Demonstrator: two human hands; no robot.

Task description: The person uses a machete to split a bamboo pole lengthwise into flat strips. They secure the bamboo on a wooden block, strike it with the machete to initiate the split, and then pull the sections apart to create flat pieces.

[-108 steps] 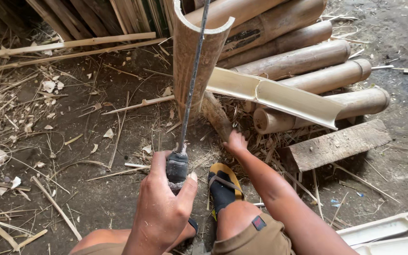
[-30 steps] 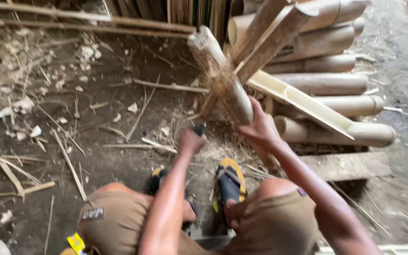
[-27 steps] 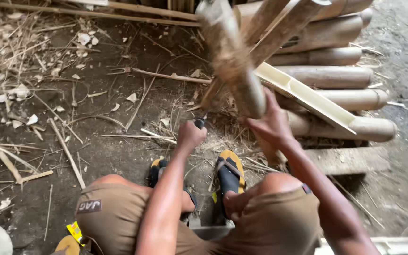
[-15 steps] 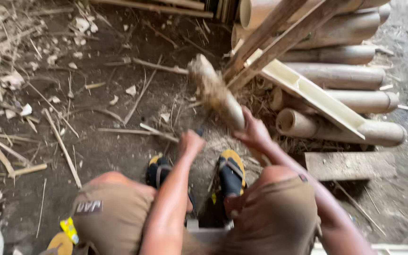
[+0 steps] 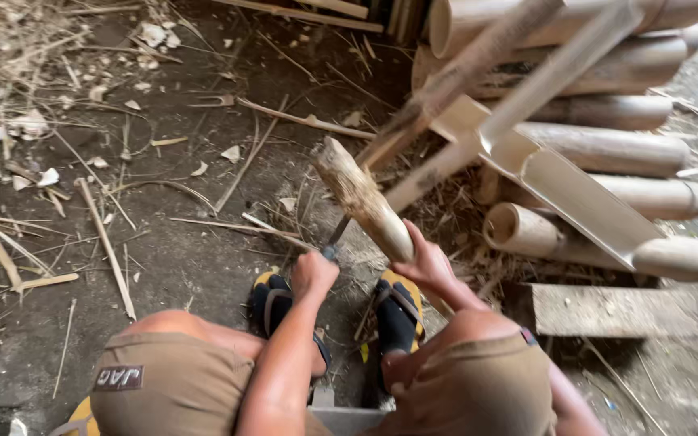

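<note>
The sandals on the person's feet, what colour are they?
Black sandals with yellow soles, seen in the head view.

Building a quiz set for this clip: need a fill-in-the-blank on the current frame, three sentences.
1. The right hand grips a short wooden ____.
2. The left hand holds the handle of a ____ driven into the bamboo strips.
3. Both feet wear dark ____ with yellow soles.

Missing words: club; blade; sandals
</note>
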